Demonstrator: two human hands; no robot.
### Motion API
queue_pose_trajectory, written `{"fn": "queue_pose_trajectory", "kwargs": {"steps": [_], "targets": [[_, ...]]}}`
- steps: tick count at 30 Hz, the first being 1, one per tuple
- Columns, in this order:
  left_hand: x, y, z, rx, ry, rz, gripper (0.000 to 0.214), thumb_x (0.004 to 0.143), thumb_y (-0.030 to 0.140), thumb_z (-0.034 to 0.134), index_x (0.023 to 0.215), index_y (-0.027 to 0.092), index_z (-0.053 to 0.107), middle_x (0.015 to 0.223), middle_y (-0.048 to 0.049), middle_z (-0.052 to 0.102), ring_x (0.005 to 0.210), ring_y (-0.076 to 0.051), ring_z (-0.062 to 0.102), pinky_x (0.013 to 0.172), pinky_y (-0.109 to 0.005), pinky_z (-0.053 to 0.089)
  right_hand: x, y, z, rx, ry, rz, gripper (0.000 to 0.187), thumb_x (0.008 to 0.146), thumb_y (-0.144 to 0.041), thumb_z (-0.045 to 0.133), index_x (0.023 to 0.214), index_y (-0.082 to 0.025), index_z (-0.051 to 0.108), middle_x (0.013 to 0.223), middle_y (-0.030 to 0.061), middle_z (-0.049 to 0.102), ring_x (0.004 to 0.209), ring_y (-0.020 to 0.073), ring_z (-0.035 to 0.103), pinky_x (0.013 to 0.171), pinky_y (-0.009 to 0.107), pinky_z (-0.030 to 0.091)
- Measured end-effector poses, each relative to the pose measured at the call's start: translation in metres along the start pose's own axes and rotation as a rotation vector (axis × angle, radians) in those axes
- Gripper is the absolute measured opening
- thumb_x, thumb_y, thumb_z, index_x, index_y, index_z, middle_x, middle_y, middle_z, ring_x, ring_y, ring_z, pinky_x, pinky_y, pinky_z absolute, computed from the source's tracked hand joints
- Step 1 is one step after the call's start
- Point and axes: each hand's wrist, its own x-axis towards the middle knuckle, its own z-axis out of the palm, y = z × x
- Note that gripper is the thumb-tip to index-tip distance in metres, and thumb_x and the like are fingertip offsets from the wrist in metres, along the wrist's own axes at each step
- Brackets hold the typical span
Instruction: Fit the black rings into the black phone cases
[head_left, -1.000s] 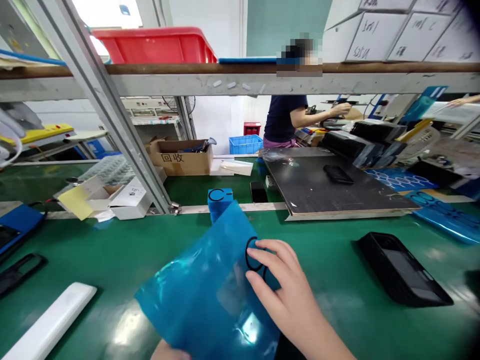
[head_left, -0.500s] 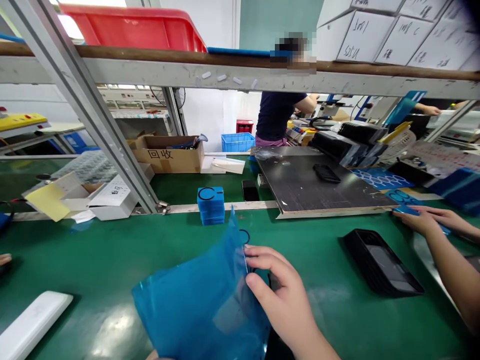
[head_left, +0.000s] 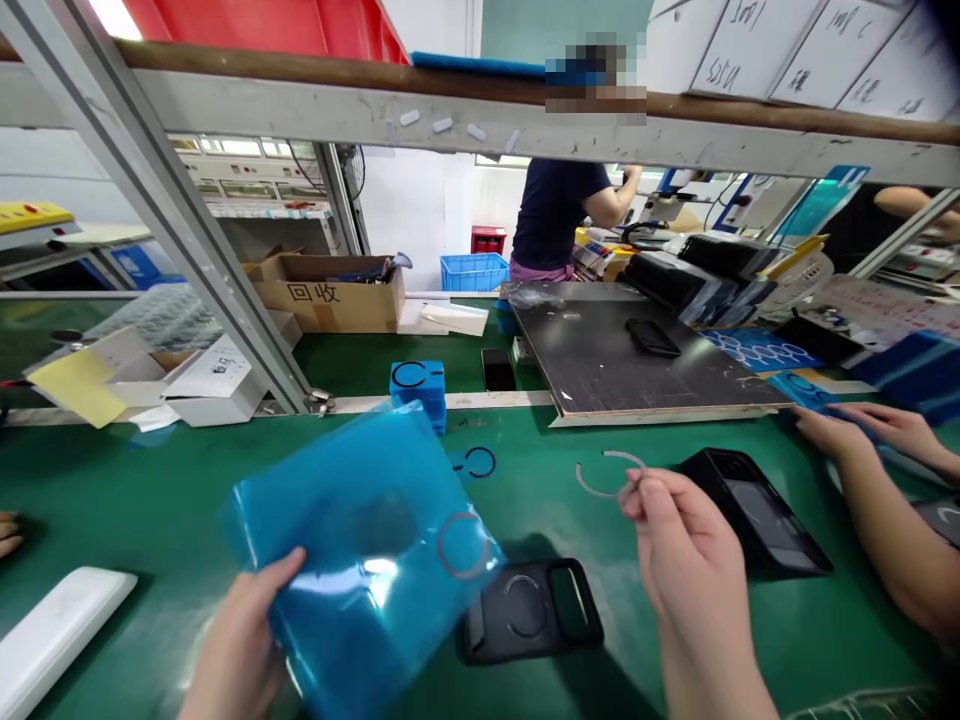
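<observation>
My left hand (head_left: 240,640) grips the lower edge of a translucent blue plastic sheet (head_left: 352,560), which carries a ring outline (head_left: 463,546) near its right corner. My right hand (head_left: 690,545) is apart from the sheet and pinches a thin pale open ring (head_left: 607,473) between finger and thumb. A black phone case (head_left: 532,612) lies just below the sheet, with a thin ring shape on it. Another black case (head_left: 750,515) lies right of my right hand. A small dark ring on blue backing (head_left: 476,462) rests on the green mat (head_left: 540,440).
A stack of blue pads (head_left: 418,393) stands by the metal strip. A white bar (head_left: 60,630) lies at lower left. A co-worker's hands (head_left: 862,430) rest at right, beyond which sits a black board (head_left: 637,365). A metal shelf frame (head_left: 150,210) crosses above.
My right hand has moved right, away from the sheet, now holding a thin ring. My left hand and the sheet have come up into view, uncovering a black case and a small ring.
</observation>
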Motion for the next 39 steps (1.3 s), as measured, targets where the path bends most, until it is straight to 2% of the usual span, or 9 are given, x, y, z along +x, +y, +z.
{"fn": "queue_pose_trajectory", "kwargs": {"steps": [4,8,12,15,18,21,26,31,39], "targets": [[0.05,0.002,-0.002,0.183,-0.08,0.002,0.054,0.059,0.043,0.079,0.104,0.017,0.067,0.086,-0.0074,0.077,0.08,-0.033,0.073,0.067,-0.041,0.061,-0.014,0.024,-0.025,0.017,-0.304,0.084,0.025,0.089,-0.046,0.066,0.094,-0.023,0.074,0.085,0.0075,0.076,0.07,0.0196,0.07,0.067,0.031,0.059],[0.07,-0.014,0.008,0.815,-0.099,0.45,0.063,0.077,0.044,0.064,0.132,0.014,0.057,0.125,-0.0182,0.066,0.115,-0.04,0.063,0.09,-0.05,0.054,-0.044,0.036,-0.023,0.024,-0.346,0.196,0.023,0.086,-0.047,0.07,0.095,-0.026,0.074,0.086,0.0053,0.077,0.081,0.0204,0.074,0.081,0.03,0.059],[0.045,-0.025,0.021,1.218,-0.024,1.009,0.052,0.09,0.033,0.053,0.139,0.015,0.052,0.143,-0.0223,0.052,0.128,-0.043,0.051,0.099,-0.059,0.044,-0.058,0.046,-0.018,-0.054,-0.297,0.369,0.032,0.082,-0.052,0.072,0.1,-0.026,0.075,0.093,0.0071,0.078,0.092,0.0227,0.073,0.087,0.031,0.057],[0.005,-0.027,0.035,1.238,-0.314,1.201,0.047,0.089,0.029,0.058,0.136,0.024,0.055,0.14,-0.0146,0.057,0.129,-0.038,0.05,0.104,-0.058,0.04,-0.056,0.053,-0.017,-0.064,-0.372,0.361,0.03,0.078,-0.054,0.074,0.081,-0.024,0.077,0.099,0.0107,0.077,0.098,0.0262,0.072,0.086,0.032,0.057],[-0.029,-0.034,0.054,1.191,-0.694,1.178,0.066,0.077,0.047,0.074,0.134,0.023,0.054,0.142,-0.0145,0.055,0.129,-0.037,0.051,0.108,-0.06,0.038,-0.052,0.053,-0.016,-0.096,-0.438,0.318,0.028,0.077,-0.051,0.075,0.075,-0.024,0.077,0.099,0.0111,0.075,0.094,0.0258,0.071,0.081,0.032,0.057],[-0.042,-0.05,0.072,1.141,-0.847,1.084,0.076,0.063,0.066,0.08,0.119,0.018,0.06,0.142,-0.0197,0.055,0.13,-0.04,0.051,0.11,-0.063,0.037,-0.053,0.047,-0.012,-0.183,-0.512,0.405,0.025,0.079,-0.047,0.071,0.081,-0.022,0.077,0.085,0.0075,0.073,0.079,0.0219,0.069,0.07,0.03,0.055],[-0.04,-0.072,0.084,1.046,-0.823,1.015,0.06,0.06,0.048,0.089,0.104,0.019,0.06,0.126,-0.0155,0.066,0.121,-0.036,0.058,0.112,-0.065,0.033,-0.058,0.043,-0.005,-0.198,-0.536,0.51,0.037,0.083,-0.04,0.064,0.115,-0.022,0.062,0.062,-0.0053,0.061,0.06,0.0154,0.058,0.061,0.026,0.048],[-0.041,-0.072,0.082,1.006,-0.789,1.0,0.054,0.061,0.043,0.088,0.099,0.019,0.058,0.122,-0.0141,0.067,0.116,-0.035,0.059,0.109,-0.065,0.037,-0.061,0.042,-0.002,-0.349,-0.629,0.425,0.017,0.087,-0.042,0.057,0.087,-0.025,0.055,0.061,-0.0035,0.062,0.059,0.0171,0.059,0.057,0.026,0.042],[-0.042,-0.072,0.08,1.034,-0.814,0.991,0.05,0.065,0.046,0.087,0.098,0.02,0.061,0.126,-0.0145,0.065,0.119,-0.036,0.058,0.107,-0.063,0.041,-0.064,0.038,-0.001,-0.536,-0.676,0.199,0.019,0.091,-0.034,0.05,0.076,-0.026,0.043,0.059,-0.0051,0.055,0.053,0.0156,0.054,0.052,0.025,0.04]]}}
